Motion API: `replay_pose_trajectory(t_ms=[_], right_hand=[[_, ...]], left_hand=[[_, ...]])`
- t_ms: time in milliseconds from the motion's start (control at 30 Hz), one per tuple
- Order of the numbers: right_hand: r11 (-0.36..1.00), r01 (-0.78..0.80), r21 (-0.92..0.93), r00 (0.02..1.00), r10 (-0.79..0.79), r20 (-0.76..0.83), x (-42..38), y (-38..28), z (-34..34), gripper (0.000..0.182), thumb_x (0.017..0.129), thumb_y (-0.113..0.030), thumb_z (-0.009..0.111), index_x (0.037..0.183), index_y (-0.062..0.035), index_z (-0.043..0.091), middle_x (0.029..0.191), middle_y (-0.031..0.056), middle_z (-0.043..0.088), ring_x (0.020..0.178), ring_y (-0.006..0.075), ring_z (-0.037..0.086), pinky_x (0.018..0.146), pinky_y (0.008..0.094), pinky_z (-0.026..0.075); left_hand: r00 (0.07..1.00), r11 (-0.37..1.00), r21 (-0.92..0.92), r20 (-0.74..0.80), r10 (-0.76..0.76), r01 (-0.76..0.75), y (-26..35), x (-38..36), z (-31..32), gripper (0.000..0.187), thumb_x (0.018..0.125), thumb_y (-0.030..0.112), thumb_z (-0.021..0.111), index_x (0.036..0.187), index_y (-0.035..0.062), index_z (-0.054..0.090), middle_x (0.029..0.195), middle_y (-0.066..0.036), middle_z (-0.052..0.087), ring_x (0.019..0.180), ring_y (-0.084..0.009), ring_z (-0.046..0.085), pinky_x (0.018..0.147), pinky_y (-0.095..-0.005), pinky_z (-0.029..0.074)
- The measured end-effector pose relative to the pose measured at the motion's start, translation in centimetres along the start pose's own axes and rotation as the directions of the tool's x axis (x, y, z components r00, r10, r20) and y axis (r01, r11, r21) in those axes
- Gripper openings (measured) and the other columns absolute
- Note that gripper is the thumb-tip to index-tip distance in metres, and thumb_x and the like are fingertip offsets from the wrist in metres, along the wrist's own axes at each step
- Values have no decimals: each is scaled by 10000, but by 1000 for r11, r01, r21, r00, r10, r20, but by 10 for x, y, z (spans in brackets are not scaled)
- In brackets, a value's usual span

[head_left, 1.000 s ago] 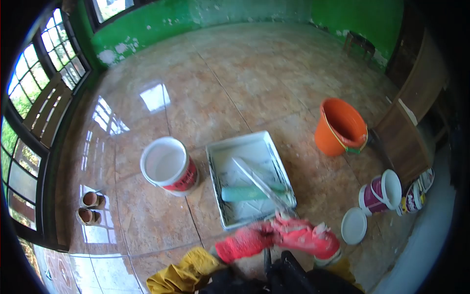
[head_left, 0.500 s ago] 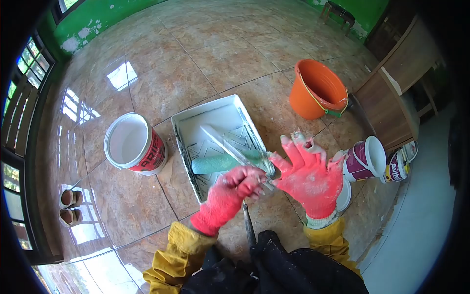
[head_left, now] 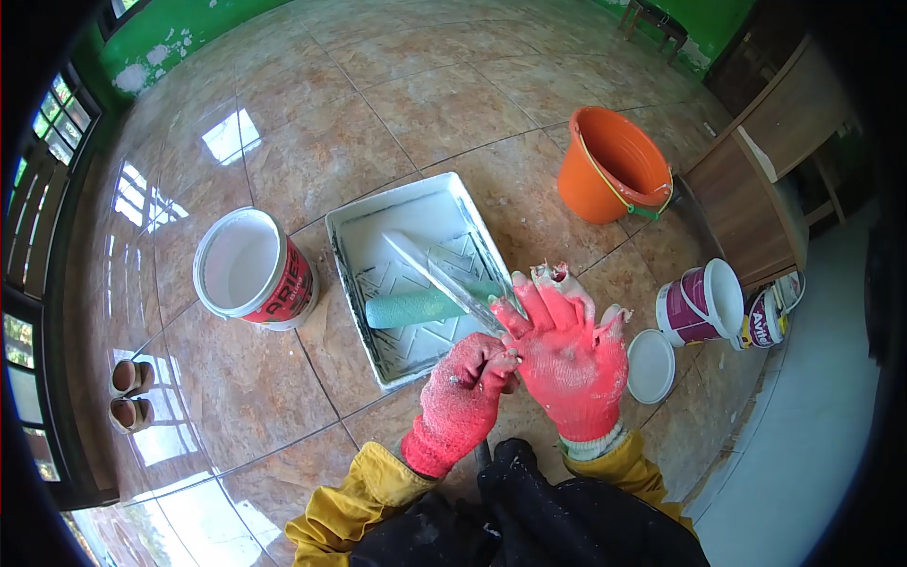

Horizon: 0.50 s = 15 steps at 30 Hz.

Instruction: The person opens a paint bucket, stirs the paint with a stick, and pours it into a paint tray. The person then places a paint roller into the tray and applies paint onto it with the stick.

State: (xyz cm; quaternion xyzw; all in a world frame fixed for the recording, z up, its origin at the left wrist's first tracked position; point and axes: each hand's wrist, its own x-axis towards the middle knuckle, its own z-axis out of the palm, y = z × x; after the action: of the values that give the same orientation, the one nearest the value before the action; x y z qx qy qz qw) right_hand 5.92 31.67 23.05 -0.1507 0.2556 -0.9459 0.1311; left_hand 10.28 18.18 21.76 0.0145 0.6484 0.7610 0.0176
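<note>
Both my hands wear red knitted gloves with worn, ragged fingertips. My right hand is raised, palm towards me and fingers stretched out. Against its little-finger side, my left hand has its fingers pinched together; anything between them is too hidden to name. Just beyond lies a white paint tray with pale paint and a ridged slope. A green paint roller rests across it, and a whitish flat stick lies slanting over the roller. Part of the stick's near end is behind my hands.
A red-labelled paint pail stands left of the tray. An orange bucket is at the far right. Nearer are a purple-and-white pail, a white lid and another small pail. Shoes sit far left; wooden furniture lines the right.
My right hand has moved left and down, closing the gap to my left hand. My left hand has shifted slightly right and lower; the white lid is now uncovered.
</note>
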Motion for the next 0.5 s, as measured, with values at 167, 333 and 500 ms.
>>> replay_pose_trajectory(t_ms=[167, 333, 500], right_hand=[[991, -97, 91, 995, 93, 40, -4, -8, 1, 723, 918, -641, 336, 1439, -140, 307, 1549, 97, 200, 1411, 361, 183, 1087, 562, 244], [992, -93, 81, 993, 99, -65, -7, -7, 0, 777, 901, -649, 378, 1468, -130, 268, 1557, 84, 174, 1413, 361, 170, 1102, 546, 229], [992, -92, -85, 996, 93, 13, -10, -5, 7, 829, 882, -649, 421, 1466, -82, 264, 1553, 75, 183, 1412, 340, 177, 1131, 517, 179]], left_hand=[[969, 964, -258, -249, -8, -58, 4, 5, -13, 113, 961, 118, 521, 931, 12, 500, 814, -62, 566, 617, -109, 580, 601, -240, 487], [962, 920, 333, -101, 254, -208, 12, 2, -7, 289, 816, -16, 654, 1097, 52, 637, 885, -55, 578, 824, -157, 597, 695, -289, 498], [961, 839, 494, -28, 276, -226, 16, 6, -9, 163, 755, -16, 705, 883, 86, 704, 894, -88, 592, 816, -222, 605, 723, -295, 488]])
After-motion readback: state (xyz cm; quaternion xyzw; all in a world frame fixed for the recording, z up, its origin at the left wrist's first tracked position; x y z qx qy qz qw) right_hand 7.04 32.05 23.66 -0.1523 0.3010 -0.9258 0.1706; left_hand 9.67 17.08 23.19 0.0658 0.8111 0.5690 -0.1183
